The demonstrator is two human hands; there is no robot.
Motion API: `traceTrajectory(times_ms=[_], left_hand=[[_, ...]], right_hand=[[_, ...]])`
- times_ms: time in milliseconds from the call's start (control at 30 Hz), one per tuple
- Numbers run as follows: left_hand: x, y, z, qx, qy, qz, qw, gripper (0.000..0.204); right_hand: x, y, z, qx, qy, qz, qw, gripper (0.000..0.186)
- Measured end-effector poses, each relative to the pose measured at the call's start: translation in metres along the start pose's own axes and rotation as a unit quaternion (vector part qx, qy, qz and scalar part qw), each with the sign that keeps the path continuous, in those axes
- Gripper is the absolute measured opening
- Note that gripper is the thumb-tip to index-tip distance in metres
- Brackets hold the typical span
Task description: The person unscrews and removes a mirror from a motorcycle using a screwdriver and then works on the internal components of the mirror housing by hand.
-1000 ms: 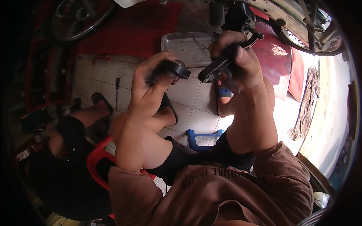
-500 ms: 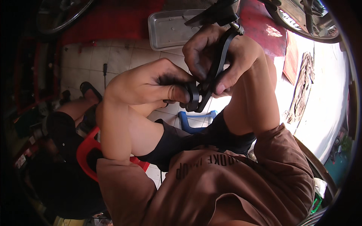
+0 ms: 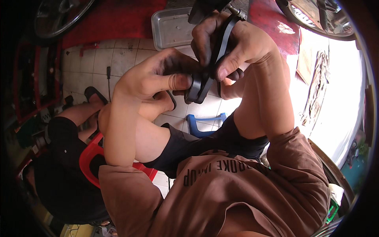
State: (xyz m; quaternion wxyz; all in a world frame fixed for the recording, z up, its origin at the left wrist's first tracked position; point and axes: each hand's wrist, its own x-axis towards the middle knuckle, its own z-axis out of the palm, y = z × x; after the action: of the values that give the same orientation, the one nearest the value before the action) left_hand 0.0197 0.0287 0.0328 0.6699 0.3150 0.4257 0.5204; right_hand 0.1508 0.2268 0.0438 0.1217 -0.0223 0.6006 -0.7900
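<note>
Both my hands are raised in front of my knees, their fingers smudged dark. Between them is a black curved arm-like part (image 3: 223,39), with a metal bolt at its upper end and a broad dark piece beyond that. My right hand (image 3: 246,45) wraps round the middle of the arm, thumb pressed near its lower end. My left hand (image 3: 154,77) pinches a rounded black piece (image 3: 194,89) between thumb and fingers, right against the arm's lower end. Whether these two black pieces are joined, I cannot tell. The left fingertips are partly hidden behind it.
A grey metal tray (image 3: 158,33) lies beyond my hands beside red matting (image 3: 114,23). Wheels (image 3: 65,15) (image 3: 316,17) stand at both far corners. A screwdriver (image 3: 109,73) lies on the tiles. Near my legs are a blue plastic stool (image 3: 193,125) and a red chair (image 3: 87,158); another person (image 3: 65,158) sits left.
Both hands have moved up and slightly left with the black pieces. The rounded piece and the arm's lower end now sit closer together, the gap between them no longer showing.
</note>
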Motion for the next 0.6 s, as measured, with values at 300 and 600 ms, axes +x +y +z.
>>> traceTrajectory(times_ms=[300,600], left_hand=[[0.014,0.003,0.012,-0.088,-0.050,0.002,0.995,0.060],[0.021,0.006,0.006,-0.031,0.048,0.127,0.990,0.041]], right_hand=[[-0.003,-0.007,-0.001,0.046,0.036,0.012,0.998,0.050],[0.013,0.000,0.007,0.076,0.147,-0.078,0.983,0.059]])
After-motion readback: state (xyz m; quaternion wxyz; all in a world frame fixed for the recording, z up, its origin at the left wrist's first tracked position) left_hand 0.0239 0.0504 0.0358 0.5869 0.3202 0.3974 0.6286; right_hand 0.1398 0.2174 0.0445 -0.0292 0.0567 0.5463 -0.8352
